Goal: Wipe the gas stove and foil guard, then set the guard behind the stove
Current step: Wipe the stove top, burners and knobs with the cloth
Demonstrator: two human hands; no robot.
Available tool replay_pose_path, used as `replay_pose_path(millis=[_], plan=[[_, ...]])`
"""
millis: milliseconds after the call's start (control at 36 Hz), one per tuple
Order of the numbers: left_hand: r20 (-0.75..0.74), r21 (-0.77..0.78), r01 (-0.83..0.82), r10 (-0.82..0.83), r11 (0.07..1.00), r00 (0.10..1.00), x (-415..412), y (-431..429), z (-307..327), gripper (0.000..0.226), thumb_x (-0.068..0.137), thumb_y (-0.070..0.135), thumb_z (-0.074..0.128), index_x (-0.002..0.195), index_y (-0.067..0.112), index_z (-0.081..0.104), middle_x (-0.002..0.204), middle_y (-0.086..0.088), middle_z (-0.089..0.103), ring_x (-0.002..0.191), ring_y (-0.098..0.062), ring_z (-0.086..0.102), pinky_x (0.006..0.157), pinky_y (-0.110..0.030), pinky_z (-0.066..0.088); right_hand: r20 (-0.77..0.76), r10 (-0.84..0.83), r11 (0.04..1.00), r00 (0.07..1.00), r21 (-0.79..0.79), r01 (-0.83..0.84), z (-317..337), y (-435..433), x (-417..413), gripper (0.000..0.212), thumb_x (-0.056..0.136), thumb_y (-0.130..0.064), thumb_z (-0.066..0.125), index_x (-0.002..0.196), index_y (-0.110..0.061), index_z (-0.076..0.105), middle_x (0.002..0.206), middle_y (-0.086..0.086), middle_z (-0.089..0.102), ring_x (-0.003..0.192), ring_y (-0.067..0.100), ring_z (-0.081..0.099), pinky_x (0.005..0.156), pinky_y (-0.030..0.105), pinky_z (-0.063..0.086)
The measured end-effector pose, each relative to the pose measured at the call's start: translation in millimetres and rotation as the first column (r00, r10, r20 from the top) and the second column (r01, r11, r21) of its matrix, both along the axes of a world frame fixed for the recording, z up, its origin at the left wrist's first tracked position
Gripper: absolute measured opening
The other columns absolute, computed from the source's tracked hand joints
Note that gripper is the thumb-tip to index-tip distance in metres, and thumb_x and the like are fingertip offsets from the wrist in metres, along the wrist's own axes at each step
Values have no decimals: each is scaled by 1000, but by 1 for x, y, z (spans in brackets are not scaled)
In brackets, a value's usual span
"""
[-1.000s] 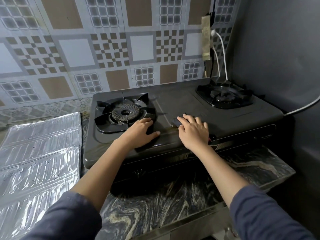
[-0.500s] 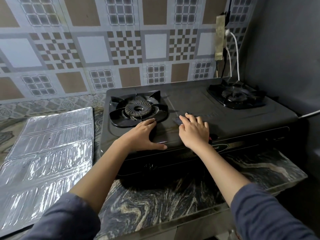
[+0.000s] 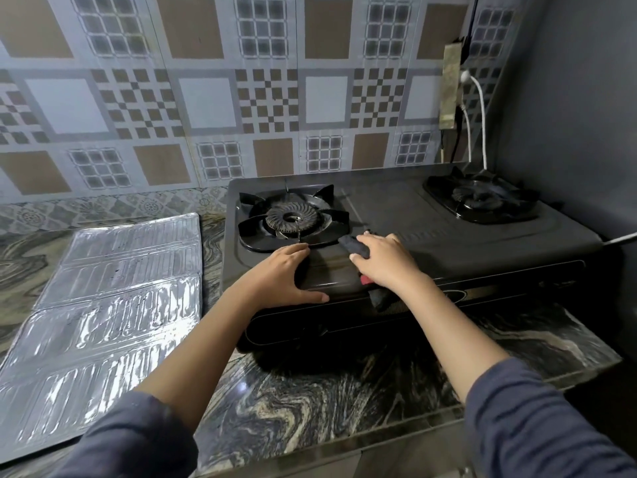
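Head view: a black two-burner gas stove (image 3: 431, 243) sits on a dark marbled counter (image 3: 310, 391), its far edge close to the patterned tile wall (image 3: 206, 105). The left hand (image 3: 286, 274) rests palm down on the stove top just near of the left burner (image 3: 291, 219), fingers straight and spread, thumb out along the near edge, holding nothing. The right hand (image 3: 386, 263) lies just to its right, on the middle of the stove top. Its fingers are laid flat over a dark cloth (image 3: 353, 243) and press it to the surface. The cloth shows past the fingertips and again under the wrist at the near edge. The foil guard (image 3: 103, 305) lies flat on the counter left of the stove, its right edge just beside it. The right burner (image 3: 479, 198) sits at the far right. A white cable (image 3: 481, 125) hangs down the wall behind it.
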State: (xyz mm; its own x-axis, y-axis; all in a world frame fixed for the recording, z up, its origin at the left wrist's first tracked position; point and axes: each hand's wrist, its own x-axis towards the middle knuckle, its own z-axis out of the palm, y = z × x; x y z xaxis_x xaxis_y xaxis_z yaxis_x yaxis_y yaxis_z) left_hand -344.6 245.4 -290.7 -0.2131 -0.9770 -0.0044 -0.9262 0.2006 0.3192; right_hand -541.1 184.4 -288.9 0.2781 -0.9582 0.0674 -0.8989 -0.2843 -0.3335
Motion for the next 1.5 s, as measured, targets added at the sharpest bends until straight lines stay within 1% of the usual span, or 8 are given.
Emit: replay_pose_path(millis=[111,306,694,944,1056,1194,1389,1500], plan=[[-25,-24,1,-2,1000,1000,10,5,-1,100,69,65,64,145,12,27,154,1,24,143,-13,20,118,-29,18,96,53,998,994,-51,-48,-2,-2,-15,48,88,-44,55,131,-23,52,140,-4,49,128,22,38,105,34,32],[-73,-22,-50,49,998,996,29,15,-2,102,67,67,64,146,15,25,154,2,23,142,-13,20,117,-30,19,78,59,990,995,-133,-48,-20,5,-6,49,98,-38,37,141,-15,40,153,-4,30,143,11,20,115,27,14],[-104,-27,-117,114,993,988,58,26,-11,110,63,71,63,147,15,21,156,3,17,144,-13,16,118,-34,17,81,-38,975,996,-217,55,-34,18,19,48,96,-36,37,139,-13,41,149,1,38,140,15,29,114,29,21],[-172,-31,-190,182,981,968,72,34,-19,132,44,88,51,146,10,21,154,0,20,142,-17,21,118,-36,21,79,-23,974,997,-223,40,-35,26,37,48,95,-34,40,138,-12,43,147,3,40,139,16,31,114,28,20],[-216,-38,-201,188,979,958,73,38,-19,132,43,83,56,145,8,20,152,-1,22,139,-18,26,115,-34,24,91,9,971,996,-237,13,-36,32,47,47,95,-33,42,135,-10,45,145,6,43,138,18,34,114,29,21],[-272,-43,-234,214,971,938,76,39,-25,136,41,86,56,147,10,17,154,0,16,142,-18,20,118,-36,21,80,54,964,995,-265,-31,-36,40,62,48,94,-34,41,135,-9,47,143,5,46,136,18,36,113,27,21],[-398,-78,-319,264,945,879,76,43,-41,136,41,81,63,147,11,15,155,2,13,143,-15,16,118,-36,20,111,156,938,981,-328,-112,-40,53,81,69,82,-46,19,127,-7,55,133,8,56,128,22,48,109,30,31],[-510,-92,-369,275,925,815,74,47,-48,126,47,67,76,146,13,19,149,3,22,138,-10,23,114,-27,22,104,215,932,971,-318,-172,-38,56,88,56,90,-40,28,129,-10,53,135,5,55,130,19,46,110,29,30]])
